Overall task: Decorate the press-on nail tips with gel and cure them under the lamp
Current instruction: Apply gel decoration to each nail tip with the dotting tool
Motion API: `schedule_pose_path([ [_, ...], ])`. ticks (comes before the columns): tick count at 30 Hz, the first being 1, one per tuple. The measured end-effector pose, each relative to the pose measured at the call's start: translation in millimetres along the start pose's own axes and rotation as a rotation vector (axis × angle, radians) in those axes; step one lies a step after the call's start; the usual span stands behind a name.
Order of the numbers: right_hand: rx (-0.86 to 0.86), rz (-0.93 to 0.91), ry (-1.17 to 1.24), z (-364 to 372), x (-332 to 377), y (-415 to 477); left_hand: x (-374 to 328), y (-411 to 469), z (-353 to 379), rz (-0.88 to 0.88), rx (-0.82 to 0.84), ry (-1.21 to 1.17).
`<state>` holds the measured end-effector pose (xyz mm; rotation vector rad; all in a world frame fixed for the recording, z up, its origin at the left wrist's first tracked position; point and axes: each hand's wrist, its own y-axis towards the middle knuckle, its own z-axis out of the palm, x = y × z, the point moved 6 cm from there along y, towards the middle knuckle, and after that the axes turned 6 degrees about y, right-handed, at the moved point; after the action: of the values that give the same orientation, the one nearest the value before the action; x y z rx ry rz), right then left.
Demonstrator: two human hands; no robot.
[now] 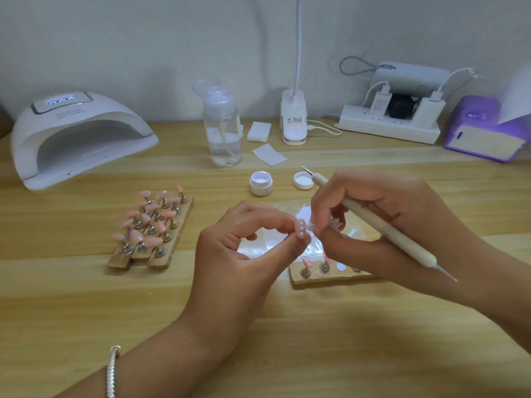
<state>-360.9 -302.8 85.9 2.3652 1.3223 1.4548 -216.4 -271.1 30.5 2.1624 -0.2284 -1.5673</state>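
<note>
In front of small open white gel jar [261,183]: pink white-dotted press-on nail tip [300,227] pinched in left hand [244,251]; right hand [382,199] curled round long cream dotting pen [398,236], just beside tip.

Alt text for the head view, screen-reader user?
The left hand pinches a pink nail tip with white dots; the right hand, holding a dotting pen, touches it with a small white scrap. On the wooden table behind: a curing lamp, an open gel pot and racks of pink tips.
</note>
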Motion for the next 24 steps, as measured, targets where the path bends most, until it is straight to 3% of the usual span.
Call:
schedule_pose_path([
  [24, -0.018, 0.003, 0.039, 1.5, -1.6, -0.4, -0.2, 0.7, 0.1, 0.002, -0.008, 0.002],
])
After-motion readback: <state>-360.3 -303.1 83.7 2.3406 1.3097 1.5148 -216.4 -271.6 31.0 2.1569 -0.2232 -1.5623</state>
